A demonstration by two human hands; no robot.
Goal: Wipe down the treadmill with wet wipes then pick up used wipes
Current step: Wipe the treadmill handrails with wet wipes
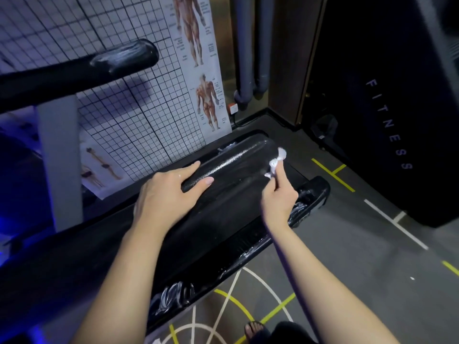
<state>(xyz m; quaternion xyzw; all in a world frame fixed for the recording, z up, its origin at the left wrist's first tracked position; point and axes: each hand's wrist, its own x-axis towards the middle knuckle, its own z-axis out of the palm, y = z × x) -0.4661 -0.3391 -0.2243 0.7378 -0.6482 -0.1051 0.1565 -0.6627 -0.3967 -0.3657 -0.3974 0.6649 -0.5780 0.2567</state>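
Black glossy treadmill (231, 219) is running diagonally through the middle, its surface shining wet. White letters reading "FITNESS" are running down the dark panel (367, 150) at right. Small labels are sitting beside the figures on the muscle-anatomy poster (198, 58), too blurred to read, and the poster is hanging on a grid-lined wall (139, 108). The left hand (164, 194) is lying flat on the treadmill's rounded upper part, fingers straight and spread, thumb along the near edge. The right hand (279, 199) is pinching a crumpled white wipe (275, 162) in its fingertips and pressing it against the far end of that same rounded part. White wet streaks (173, 296) are showing on the lower side rail near the bottom edge. A black handrail (104, 65) is crossing the upper left. Grey pipes (250, 45) are standing in the corner behind, above a small orange-and-white socket (233, 108). Yellow and white lines are marking the grey floor (360, 256), and a bare foot (253, 330) is showing at the bottom.
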